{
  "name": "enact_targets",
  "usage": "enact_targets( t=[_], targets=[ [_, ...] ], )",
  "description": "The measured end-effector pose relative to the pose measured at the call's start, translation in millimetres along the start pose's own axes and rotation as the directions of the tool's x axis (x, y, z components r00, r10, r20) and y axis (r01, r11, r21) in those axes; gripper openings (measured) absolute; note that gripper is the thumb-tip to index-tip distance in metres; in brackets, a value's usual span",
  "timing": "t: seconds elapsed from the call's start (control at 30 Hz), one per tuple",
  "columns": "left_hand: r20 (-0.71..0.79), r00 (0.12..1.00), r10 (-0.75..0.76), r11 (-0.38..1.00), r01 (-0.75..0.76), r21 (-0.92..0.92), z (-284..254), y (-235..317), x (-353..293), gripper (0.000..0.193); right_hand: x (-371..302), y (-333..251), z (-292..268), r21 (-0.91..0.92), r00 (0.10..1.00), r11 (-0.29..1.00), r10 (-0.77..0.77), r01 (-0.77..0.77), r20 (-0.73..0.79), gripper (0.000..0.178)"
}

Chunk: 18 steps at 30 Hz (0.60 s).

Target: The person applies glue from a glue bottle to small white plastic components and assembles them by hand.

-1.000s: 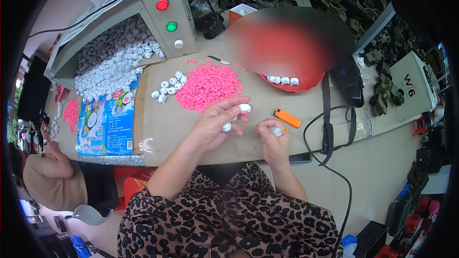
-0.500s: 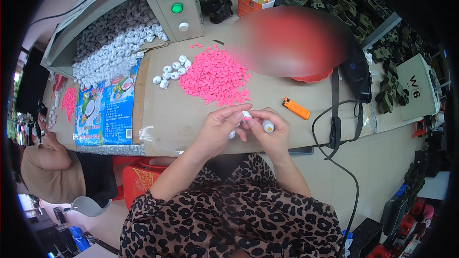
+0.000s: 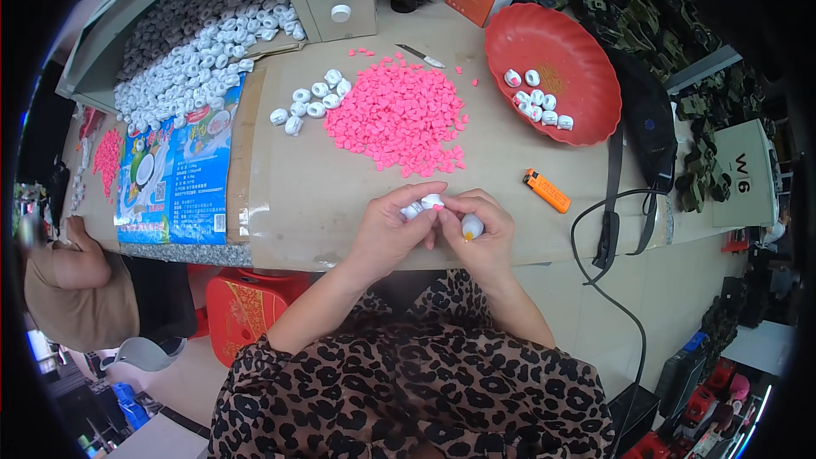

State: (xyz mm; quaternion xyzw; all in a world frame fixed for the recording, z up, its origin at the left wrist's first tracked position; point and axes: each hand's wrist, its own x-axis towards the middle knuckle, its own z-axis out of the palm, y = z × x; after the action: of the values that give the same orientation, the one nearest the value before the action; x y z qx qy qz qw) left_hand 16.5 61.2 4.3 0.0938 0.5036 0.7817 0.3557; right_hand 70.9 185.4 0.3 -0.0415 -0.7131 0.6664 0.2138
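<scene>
My left hand [image 3: 384,229] is closed on a small white rounded plastic piece [image 3: 432,201], pinched between thumb and fingers. More white pieces [image 3: 411,210] show by its fingers. My right hand [image 3: 491,245] presses a small pink piece [image 3: 439,208] against that white piece with thumb and forefinger. The same hand also keeps a small translucent bottle [image 3: 473,225] with a yellowish tip, probably glue, tucked in its fingers. Both hands meet over the table's near edge. Beyond them lies a heap of pink pieces [image 3: 395,115], with several loose white pieces [image 3: 300,108] on its left.
A red scalloped dish [image 3: 586,76] with several white pieces stands back right. An orange lighter [image 3: 546,191], a black cable [image 3: 586,212] and a knife [image 3: 421,55] lie about. At left, white pieces fill a grey machine's opening [image 3: 200,64]; another person's arm [image 3: 81,263] is beyond.
The view has shifted, and the red dish, blurred before, now shows clearly with its white pieces. My hands stay together; the bottle's tip has swung downward in my right hand.
</scene>
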Motion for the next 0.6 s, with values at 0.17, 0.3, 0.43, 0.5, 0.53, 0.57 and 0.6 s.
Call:
enact_targets(
  t=[0.17,0.3,0.43,0.5,0.53,0.57,0.6],
  targets=[
    [-0.034,0.999,0.018,1.0,-0.018,0.001,-2.4,-4.5,0.3,0.028,0.7,6.0,1.3,-0.175,0.999,0.984,-0.049,0.046,-0.01,0.017],
    [-0.053,0.998,0.031,0.999,-0.029,0.023,-0.6,-5.1,1.9,0.026,0.0,6.4,1.9,-0.17,0.999,0.985,-0.048,0.045,-0.014,0.017],
    [-0.05,0.998,0.039,0.999,-0.038,0.025,-0.3,-3.5,1.2,0.027,-0.3,8.3,3.4,-0.218,0.993,0.97,-0.116,0.108,-0.024,0.018],
    [-0.053,0.998,0.033,0.999,-0.031,0.029,0.6,-2.7,1.4,0.027,0.6,8.4,3.1,-0.239,0.988,0.96,-0.153,0.144,-0.019,0.018],
    [-0.056,0.998,0.028,0.999,-0.026,0.036,1.1,-2.0,1.5,0.027,1.2,7.6,3.2,-0.255,0.987,0.956,-0.158,0.148,-0.02,0.018],
    [-0.055,0.998,0.031,0.999,-0.029,0.036,1.0,-2.2,1.6,0.027,1.6,7.2,3.4,-0.27,0.986,0.951,-0.165,0.153,-0.02,0.018],
    [-0.05,0.998,0.033,0.999,-0.032,0.032,0.9,-2.7,1.9,0.027,1.7,7.3,3.5,-0.27,0.985,0.95,-0.169,0.157,-0.02,0.018]
  ],
)
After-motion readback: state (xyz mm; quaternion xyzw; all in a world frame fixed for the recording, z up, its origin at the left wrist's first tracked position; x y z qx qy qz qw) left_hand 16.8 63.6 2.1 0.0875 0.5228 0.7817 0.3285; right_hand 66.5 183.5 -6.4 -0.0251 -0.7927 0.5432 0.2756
